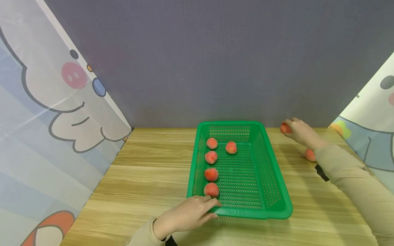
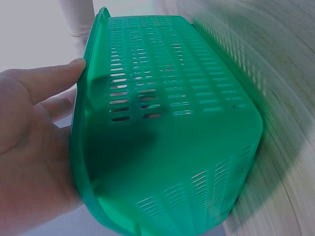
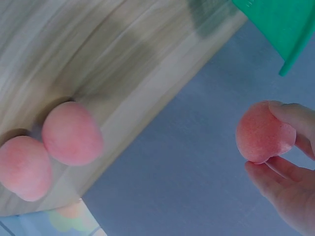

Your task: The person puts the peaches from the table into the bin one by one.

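Note:
A green plastic basket [image 1: 243, 212] with slotted walls stands on the wooden table. My left hand [image 1: 191, 213] grips its near rim at the left corner; in the left wrist view the thumb lies outside the rim and the other fingers go behind it. Four-sided and open-topped, the basket holds several peaches: a row along the left wall, with the nearest peach [image 1: 211, 189] close to my left fingers, plus one peach [image 1: 231, 147] right of the row's far end. Right of the basket, my right hand [image 1: 303, 133] pinches another peach [image 3: 263, 132] between thumb and fingertips, raised above the table.
Two peaches [image 3: 73, 133] lie side by side at the table's right; the sleeve [image 1: 341, 171] partly covers them in the head view. A grey wall [image 1: 197, 61] rises behind the table [image 1: 147, 177]. Cartoon-printed sheets [image 1: 55, 102] hang at both sides.

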Demonstrator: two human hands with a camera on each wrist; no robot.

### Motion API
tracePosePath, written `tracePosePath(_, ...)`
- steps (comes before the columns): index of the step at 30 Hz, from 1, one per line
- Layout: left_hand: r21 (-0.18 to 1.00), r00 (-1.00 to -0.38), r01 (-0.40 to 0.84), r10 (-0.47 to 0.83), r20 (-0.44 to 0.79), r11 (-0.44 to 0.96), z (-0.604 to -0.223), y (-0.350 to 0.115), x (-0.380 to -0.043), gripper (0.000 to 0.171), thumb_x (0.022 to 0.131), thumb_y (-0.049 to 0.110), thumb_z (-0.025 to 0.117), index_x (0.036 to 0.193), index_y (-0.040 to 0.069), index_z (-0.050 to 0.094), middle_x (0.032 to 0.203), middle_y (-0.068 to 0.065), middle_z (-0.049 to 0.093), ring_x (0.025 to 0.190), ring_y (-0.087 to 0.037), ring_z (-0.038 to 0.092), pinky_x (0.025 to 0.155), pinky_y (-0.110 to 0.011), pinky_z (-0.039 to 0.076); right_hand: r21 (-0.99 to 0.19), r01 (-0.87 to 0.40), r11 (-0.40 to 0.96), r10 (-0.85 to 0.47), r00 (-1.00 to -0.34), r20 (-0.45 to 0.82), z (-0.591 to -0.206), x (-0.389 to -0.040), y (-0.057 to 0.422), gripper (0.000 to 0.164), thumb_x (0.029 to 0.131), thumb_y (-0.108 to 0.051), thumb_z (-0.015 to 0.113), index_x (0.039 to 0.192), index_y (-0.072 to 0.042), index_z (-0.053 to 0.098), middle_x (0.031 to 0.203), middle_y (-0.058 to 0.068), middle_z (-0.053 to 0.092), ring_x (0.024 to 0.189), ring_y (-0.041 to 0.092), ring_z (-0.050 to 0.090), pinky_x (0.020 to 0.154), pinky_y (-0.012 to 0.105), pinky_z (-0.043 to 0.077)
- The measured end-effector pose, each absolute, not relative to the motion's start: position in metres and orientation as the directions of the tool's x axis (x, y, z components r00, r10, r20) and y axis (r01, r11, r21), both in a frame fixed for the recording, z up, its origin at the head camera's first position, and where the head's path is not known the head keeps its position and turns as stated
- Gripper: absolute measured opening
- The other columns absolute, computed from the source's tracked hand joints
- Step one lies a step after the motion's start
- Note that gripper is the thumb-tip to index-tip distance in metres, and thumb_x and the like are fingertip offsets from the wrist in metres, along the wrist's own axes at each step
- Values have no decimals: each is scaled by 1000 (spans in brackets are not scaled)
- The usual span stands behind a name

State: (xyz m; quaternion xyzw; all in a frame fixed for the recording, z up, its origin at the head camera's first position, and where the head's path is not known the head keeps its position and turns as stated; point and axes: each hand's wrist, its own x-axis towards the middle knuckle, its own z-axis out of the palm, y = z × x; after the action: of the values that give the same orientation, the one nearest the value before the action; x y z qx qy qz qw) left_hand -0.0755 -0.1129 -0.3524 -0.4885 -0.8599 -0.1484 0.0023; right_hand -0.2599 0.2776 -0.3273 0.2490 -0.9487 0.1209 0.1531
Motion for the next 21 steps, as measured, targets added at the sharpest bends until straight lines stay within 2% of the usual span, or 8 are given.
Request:
tracePosePath(6,269,-519,840,842,145,471,-352,-113,-76,24,87,22,56,110,14,53,87,7,55,77,2,51,72,-18,43,-118,-548,828,-469,-792,391,-319,-258,270,32,69,4,69,97,13,56,83,27,53,71,36,53,59,46,43)
tracePosePath(15,269,-517,841,843,147,469,-354,-114,-77,23,88,23,55,109,14,53,88,7,55,76,2,51,71,-16,42,-98,-545,833,-469,-789,397,-311,-256,260,34,69,3,69,98,12,55,84,28,53,70,38,53,58,47,44)
tracePosePath(21,271,-514,843,844,156,464,-354,-113,-77,24,87,23,56,108,13,53,87,7,55,75,1,51,71,-16,42,-101,-555,826,-477,-783,399,-305,-256,253,35,69,2,69,100,13,55,87,29,54,75,39,54,62,48,44)
